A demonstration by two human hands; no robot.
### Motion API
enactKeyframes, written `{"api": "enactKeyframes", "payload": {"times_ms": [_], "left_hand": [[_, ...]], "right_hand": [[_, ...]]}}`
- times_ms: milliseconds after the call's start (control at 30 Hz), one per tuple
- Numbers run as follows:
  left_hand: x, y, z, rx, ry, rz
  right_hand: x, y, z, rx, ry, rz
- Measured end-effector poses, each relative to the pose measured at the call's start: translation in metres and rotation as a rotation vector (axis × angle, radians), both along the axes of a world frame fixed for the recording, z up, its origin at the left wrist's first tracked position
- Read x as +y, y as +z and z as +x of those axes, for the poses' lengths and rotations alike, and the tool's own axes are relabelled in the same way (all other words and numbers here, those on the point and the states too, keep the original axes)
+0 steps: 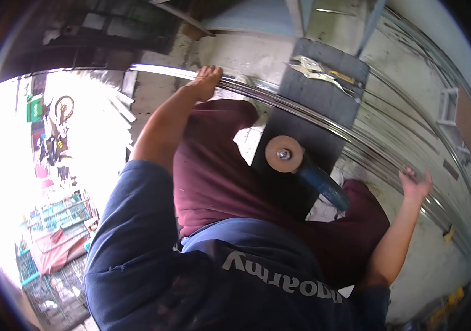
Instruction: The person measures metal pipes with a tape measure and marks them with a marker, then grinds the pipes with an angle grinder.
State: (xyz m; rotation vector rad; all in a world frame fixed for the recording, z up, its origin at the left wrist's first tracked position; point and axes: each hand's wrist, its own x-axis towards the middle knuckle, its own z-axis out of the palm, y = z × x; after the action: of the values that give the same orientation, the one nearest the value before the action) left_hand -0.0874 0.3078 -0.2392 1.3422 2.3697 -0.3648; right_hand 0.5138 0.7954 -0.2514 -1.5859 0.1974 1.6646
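Observation:
My left hand (207,83) is wrapped over long shiny metal tubes (285,103), near their left end. The tubes slant down to the right across a dark board (313,91) in front of me. Further along them, my right hand (416,185) overlaps the tubes, its fingers smeared by motion; I cannot tell whether they grip. Between my legs, below the tubes, an angle grinder (324,185) lies on the board with its tan disc (284,154) facing up. Locking pliers (315,69) rest at the board's far end, beside a small yellow-handled tool (341,76).
More long metal tubes (406,118) lie on the concrete floor to the right. A small stool-like frame (459,118) stands at the far right. Left, beyond a bright opening, are a wheel (64,107) and a wire cage (53,276) with a pink cloth (56,248).

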Motion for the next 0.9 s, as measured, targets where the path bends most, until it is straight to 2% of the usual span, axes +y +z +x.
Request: {"api": "enactKeyframes", "payload": {"times_ms": [67, 100, 133, 167, 233, 333, 567, 633, 667, 767, 833, 900], "left_hand": [[-0.008, -0.013, -0.014, 0.004, -0.105, 0.009], [-0.012, -0.02, -0.024, -0.038, -0.047, 0.014], [-0.009, -0.016, -0.019, -0.044, -0.041, 0.034], [-0.004, -0.014, -0.016, -0.026, -0.025, 0.044], [-0.001, -0.006, -0.011, -0.035, -0.015, 0.115], [0.001, -0.011, -0.014, -0.013, -0.01, 0.111], [0.001, -0.027, -0.029, 0.062, 0.003, 0.049], [0.001, -0.031, -0.034, 0.058, 0.0, 0.04], [-0.002, -0.034, -0.032, 0.095, -0.02, 0.118], [-0.004, -0.04, -0.039, 0.081, -0.012, 0.082], [-0.006, -0.044, -0.039, 0.099, -0.015, 0.099], [-0.005, -0.043, -0.04, 0.103, -0.011, 0.108]], "right_hand": [[-0.002, -0.003, 0.004, 0.051, 0.068, 0.014], [-0.01, 0.009, -0.005, 0.045, 0.079, 0.024], [-0.004, -0.003, 0.0, 0.056, -0.009, 0.01], [-0.008, 0.004, -0.004, 0.002, 0.039, 0.015], [-0.001, -0.008, 0.003, 0.111, 0.069, 0.033], [-0.002, 0.0, -0.016, 0.017, 0.061, 0.021], [-0.002, -0.029, -0.015, 0.008, 0.032, 0.084], [-0.007, -0.024, -0.016, -0.035, 0.093, 0.132], [-0.01, -0.022, -0.017, -0.058, 0.126, 0.153], [-0.016, -0.016, -0.02, 0.021, 0.075, 0.184], [-0.006, -0.043, -0.007, 0.084, 0.117, 0.201], [-0.003, -0.045, -0.008, 0.12, 0.114, 0.206]]}}
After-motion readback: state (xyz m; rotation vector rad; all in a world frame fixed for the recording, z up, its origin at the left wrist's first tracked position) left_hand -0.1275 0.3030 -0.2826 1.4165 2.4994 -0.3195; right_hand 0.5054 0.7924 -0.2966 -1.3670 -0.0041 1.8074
